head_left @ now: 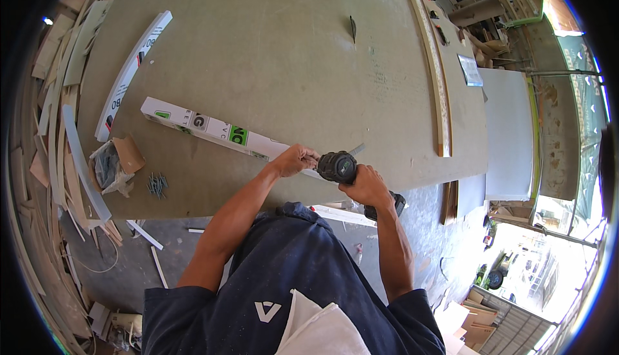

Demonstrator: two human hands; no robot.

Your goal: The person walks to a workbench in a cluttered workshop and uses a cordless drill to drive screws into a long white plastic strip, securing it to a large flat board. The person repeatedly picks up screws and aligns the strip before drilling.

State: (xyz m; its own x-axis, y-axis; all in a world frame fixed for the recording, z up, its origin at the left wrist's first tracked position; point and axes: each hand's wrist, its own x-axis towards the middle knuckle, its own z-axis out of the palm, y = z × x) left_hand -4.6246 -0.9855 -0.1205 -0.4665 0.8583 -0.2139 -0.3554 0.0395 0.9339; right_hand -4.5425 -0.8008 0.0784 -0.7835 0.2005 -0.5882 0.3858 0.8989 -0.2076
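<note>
**White strip under the drill, work at its near end**

White printed strip (pixel 216 129), long and flat with green and black markings, lies slantwise across our large grey-green board tabletop (pixel 271 52), its near end right at our hands. We judge the work to be in its middle: the black cordless drill (pixel 340 167) is aimed at that near end, and its bit seems to touch the strip there, though the tool's body hides the contact. We can make out no screws already driven along the rest of the strip, so how much is fastened we cannot tell. A small heap of dark screws (pixel 157 184) waits near the table's front edge, beside a torn cardboard box (pixel 116 162), both well apart from our hands. A second white strip (pixel 132 71), curved by the lens, lies further off to the left, untouched

Our left hand (pixel 293 160) rests on the strip just beside the drill, fingers pressed together and bent down to pin it against the table, forearm reaching up from the lower edge. Our right hand (pixel 367 187) is wrapped around the drill's grip, fingers curled tight, wrist bent so the tool points left and downward
</note>
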